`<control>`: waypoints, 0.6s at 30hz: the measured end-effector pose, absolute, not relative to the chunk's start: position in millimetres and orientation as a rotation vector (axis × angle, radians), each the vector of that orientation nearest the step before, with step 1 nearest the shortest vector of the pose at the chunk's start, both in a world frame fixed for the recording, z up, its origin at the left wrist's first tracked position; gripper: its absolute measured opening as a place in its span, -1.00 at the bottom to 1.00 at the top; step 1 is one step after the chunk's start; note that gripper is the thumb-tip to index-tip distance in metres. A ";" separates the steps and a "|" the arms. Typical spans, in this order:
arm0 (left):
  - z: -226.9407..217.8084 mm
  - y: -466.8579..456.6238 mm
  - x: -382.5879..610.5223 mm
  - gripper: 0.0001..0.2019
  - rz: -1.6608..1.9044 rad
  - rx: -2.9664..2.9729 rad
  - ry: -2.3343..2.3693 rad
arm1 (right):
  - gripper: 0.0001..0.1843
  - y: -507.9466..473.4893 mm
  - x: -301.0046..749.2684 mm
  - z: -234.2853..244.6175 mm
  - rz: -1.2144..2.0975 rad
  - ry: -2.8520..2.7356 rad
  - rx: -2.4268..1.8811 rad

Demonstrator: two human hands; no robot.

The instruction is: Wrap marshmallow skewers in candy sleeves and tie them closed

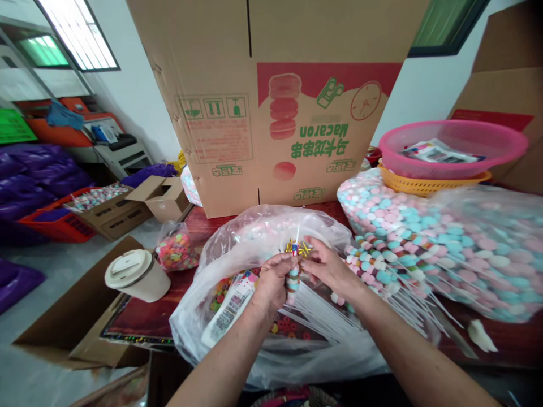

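A marshmallow-disc skewer (292, 281) is pinched near its upper part between the thumb and fingers of the left grip (274, 277); it is held roughly upright, its white stick end pointing up and its pastel discs hanging below the fingertips. The right grip (328, 267) is held just beside it, fingers bent toward the stick; whether anything is pinched there cannot be told. Gold twist ties (304, 249) are seen just beyond both grips.

Below the grips, loose white sticks (324, 314) are laid across an open clear plastic bag (190, 319), with printed packets (232, 305) beneath and left of the left grip. To the right of the right grip, filled skewers (377, 261) are heaped on the dark red surface (153, 315), beside a large bag of marshmallow discs (479, 243). A white lidded bucket (146, 282) is set well left of the left grip, and a Macaron carton (220, 62) is stood beyond both.
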State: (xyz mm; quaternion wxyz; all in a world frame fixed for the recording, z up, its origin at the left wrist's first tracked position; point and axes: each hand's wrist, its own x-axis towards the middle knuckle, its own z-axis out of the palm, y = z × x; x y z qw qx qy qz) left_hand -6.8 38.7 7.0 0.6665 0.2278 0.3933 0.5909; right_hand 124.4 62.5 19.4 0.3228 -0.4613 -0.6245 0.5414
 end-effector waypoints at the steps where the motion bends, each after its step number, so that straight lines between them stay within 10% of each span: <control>1: 6.2 36.7 -6.6 -0.67 1.343 0.505 0.890 | -0.59 56.2 125.8 19.1 1.460 -1.605 -1.220; 18: 8.7 14.5 9.5 -0.72 1.245 0.542 0.949 | -0.81 16.2 132.7 16.9 0.421 -1.925 -0.885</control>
